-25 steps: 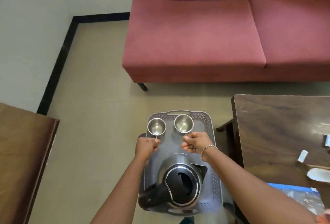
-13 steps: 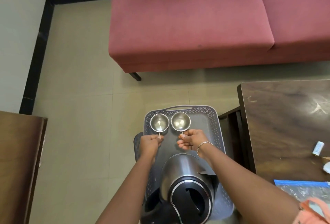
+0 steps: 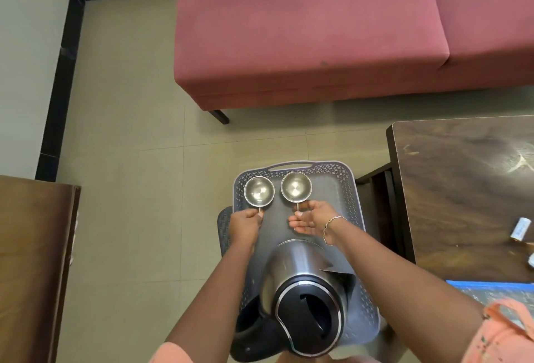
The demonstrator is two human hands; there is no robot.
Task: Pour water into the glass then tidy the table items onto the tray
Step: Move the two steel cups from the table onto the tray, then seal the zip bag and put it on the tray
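Item 1, your left hand [image 3: 244, 225]: fingers [image 3: 258, 217] curled together and clamped on the thin handle of the left steel cup [image 3: 259, 191].

Item 2, your right hand [image 3: 313, 218]: fingers [image 3: 295, 220] loosely extended and apart, palm turned partly up. The thumb tip meets the end of the right steel cup's [image 3: 296, 186] handle, with nothing wrapped round it (a chain bracelet [image 3: 332, 222] sits at the wrist).

Item 3, cups: both upright, side by side, close but apart, at the far end of the grey perforated tray [image 3: 348, 189]. No water can be made out in either.

Item 4, kettle [image 3: 306, 290]: steel body, black lid and handle, standing on the near end of the same tray, between your forearms.

Item 5, under the tray: a dark woven edge [image 3: 224, 228] shows at its left side, with floor tiles beyond.

Item 6, surface [image 3: 462, 189]: dark wood, to the right, carrying a small white cylinder [image 3: 520, 232] and a blue-edged plastic bag [image 3: 491, 290].

Item 7, surroundings: a red sofa [image 3: 289, 30] ahead and a wooden cabinet top [image 3: 29, 247] at left.
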